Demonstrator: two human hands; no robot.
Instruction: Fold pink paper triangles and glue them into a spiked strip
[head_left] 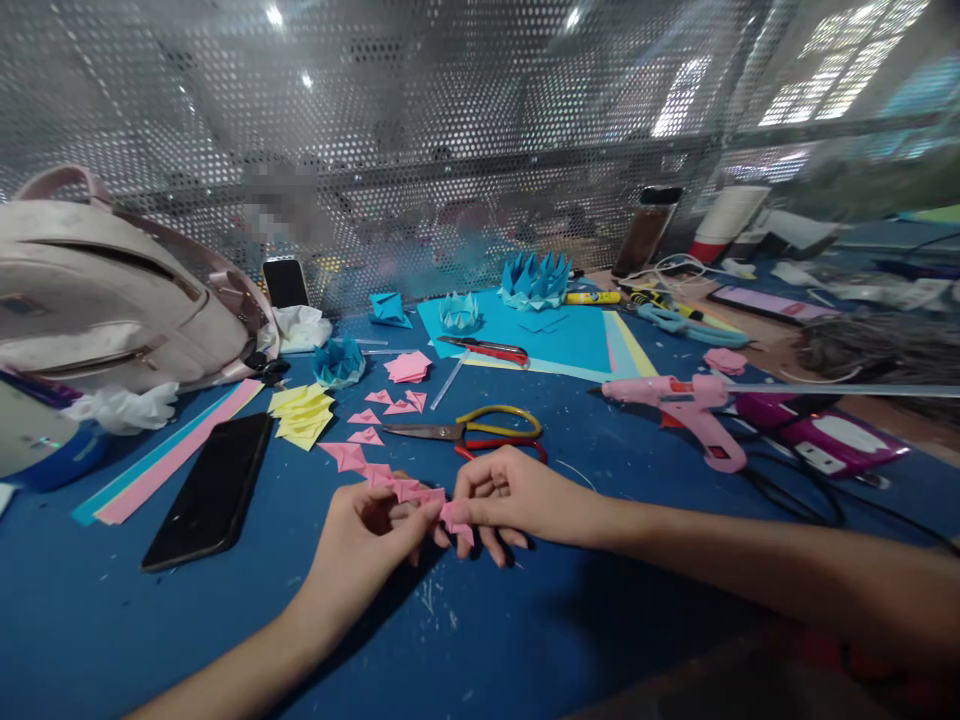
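Perforated metal panelling [420,130] spans the background, behind a scuffed blue tabletop [225,640]. Largest item on it: a pale backpack [97,290], at the far left. Blue paper sheets [577,345] lie toward the back, with a large blue paper crown [536,280] standing on them. A pink glue gun [679,395] lies on its side at the right, its nozzle pointing left. A black phone [210,495] lies flat, left of the hands.

Both hands are partly closed, each in a pinch. The left hand [375,525] grips a chain of folded pink paper [405,488] between thumb and fingers, near its right end. The right hand [517,500] pinches the end piece, its lower fingers loosely spread. Finger contact beneath the chain appears partly hidden and cannot be confirmed.

Scissors [465,430] with yellow and red handles lie just beyond the hands, blades pointing left. Folded yellow papers [301,412] are heaped near the phone. Smallest noted: loose pink folded pieces [365,436], beyond the chain.
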